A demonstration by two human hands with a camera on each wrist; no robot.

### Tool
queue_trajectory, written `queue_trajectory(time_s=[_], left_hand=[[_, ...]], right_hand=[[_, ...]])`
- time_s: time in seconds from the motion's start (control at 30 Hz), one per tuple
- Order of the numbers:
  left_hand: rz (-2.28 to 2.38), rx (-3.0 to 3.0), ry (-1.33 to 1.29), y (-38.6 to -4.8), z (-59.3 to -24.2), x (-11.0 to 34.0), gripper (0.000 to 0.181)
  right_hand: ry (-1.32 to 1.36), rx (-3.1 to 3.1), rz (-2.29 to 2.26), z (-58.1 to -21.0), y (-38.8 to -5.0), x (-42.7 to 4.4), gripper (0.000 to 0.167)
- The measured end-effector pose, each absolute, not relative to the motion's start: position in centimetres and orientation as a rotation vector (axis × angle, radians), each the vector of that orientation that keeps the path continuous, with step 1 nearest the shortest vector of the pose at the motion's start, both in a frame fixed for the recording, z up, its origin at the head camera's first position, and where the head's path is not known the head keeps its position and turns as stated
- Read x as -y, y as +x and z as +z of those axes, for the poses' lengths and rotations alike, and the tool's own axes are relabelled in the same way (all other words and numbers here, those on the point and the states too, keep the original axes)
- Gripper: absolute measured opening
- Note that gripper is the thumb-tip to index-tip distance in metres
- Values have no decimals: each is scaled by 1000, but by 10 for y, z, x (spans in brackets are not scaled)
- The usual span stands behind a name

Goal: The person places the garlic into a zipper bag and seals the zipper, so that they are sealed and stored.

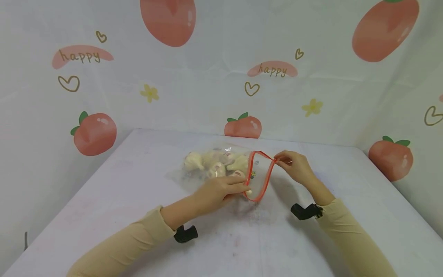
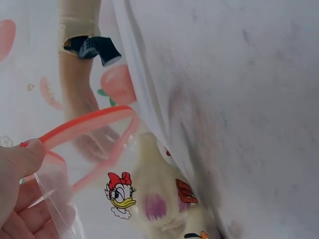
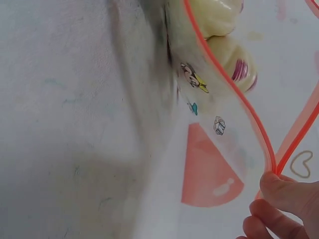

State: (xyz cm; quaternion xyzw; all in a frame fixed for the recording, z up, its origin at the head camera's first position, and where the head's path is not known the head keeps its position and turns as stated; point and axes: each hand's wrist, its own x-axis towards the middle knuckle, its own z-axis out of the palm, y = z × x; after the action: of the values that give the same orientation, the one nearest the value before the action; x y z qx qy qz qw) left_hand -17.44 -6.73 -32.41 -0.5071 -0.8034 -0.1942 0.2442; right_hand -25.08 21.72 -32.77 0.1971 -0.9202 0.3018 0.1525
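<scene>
A clear zip bag (image 1: 268,177) with a red zip rim lies on its side, its mouth spread into a loop towards the right. Several whitish garlic bulbs (image 1: 193,161), some with purple patches, are inside it; cartoon figures are printed on the film. My left hand (image 1: 216,190) pinches the near side of the rim; in the left wrist view its thumb (image 2: 33,157) presses on the red strip. At the far right corner of the mouth, my right hand (image 1: 295,166) pinches the strip between thumb and finger, seen closely in the right wrist view.
A white table (image 1: 104,200) with faint stains carries the bag near its middle. Behind it hangs a white backdrop (image 1: 200,84) printed with red fruit, hearts and flowers. Black mounts (image 1: 304,211) sit at both wrists, by the beige sleeves.
</scene>
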Motion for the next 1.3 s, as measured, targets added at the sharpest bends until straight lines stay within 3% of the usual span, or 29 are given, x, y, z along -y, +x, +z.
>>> queue_trajectory(time_s=[1.3], left_hand=[[-954,2655,-1412,-185,-337,111,15]], right_hand=[[578,2786,672,-336,-245,-240,10]])
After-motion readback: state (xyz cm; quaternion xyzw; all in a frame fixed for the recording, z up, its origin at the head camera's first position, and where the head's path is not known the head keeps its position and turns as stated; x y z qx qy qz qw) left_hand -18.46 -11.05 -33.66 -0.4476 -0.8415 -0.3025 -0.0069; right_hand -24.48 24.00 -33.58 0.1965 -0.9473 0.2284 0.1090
